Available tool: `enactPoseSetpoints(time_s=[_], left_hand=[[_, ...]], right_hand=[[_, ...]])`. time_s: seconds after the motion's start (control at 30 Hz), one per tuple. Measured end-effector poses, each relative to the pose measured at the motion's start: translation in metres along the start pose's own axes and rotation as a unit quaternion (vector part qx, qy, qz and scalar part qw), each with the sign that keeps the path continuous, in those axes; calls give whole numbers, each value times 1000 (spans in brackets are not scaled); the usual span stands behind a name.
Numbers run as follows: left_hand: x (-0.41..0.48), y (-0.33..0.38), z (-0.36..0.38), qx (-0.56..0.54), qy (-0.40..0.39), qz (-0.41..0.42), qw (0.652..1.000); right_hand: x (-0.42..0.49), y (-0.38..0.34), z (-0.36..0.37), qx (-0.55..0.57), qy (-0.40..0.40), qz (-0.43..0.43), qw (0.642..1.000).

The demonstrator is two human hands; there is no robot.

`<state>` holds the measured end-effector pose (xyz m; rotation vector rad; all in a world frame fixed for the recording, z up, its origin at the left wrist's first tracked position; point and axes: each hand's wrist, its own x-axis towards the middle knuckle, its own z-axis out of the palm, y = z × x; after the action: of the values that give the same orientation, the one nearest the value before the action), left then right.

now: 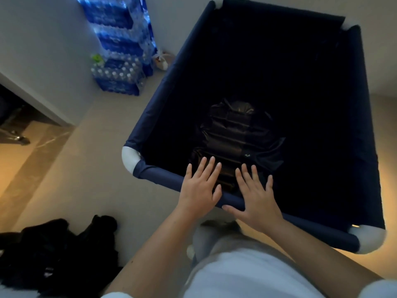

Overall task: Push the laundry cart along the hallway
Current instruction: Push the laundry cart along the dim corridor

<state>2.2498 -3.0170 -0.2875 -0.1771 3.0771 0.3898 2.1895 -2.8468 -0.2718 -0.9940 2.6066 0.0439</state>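
The laundry cart [163, 104] is a deep navy fabric bin on a tube frame with white corner joints, standing right in front of me. Dark, shiny laundry [238, 134] lies at its bottom. My left hand [199, 188] lies flat on the near rail, fingers spread and extended over the rim. My right hand [255, 194] lies beside it on the same rail, palm down, fingers apart, thumb along the tube. Neither hand is wrapped around the rail.
Stacked packs of bottled water [120, 50] stand against the wall at the back left. A white bag [162, 60] lies just behind the cart's left side. A dark pile of clothes [58, 254] sits on the floor at my left. A doorway [19, 130] opens at the far left.
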Motion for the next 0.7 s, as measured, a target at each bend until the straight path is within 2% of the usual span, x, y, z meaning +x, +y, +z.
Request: enactPoseSetpoints(time_s=[0.4,0.6,0.7], left_hand=[[-25,-121,-32,10,16,50,999],[-22,-189,-49,29,-42,93,994],[-22,-225,-61,46,-44,102,993]], right_hand=[[36,-130,9,25,2,34,999],[63,-194,7,23,6,77,997],[80,-229,5,53,2,90,995]])
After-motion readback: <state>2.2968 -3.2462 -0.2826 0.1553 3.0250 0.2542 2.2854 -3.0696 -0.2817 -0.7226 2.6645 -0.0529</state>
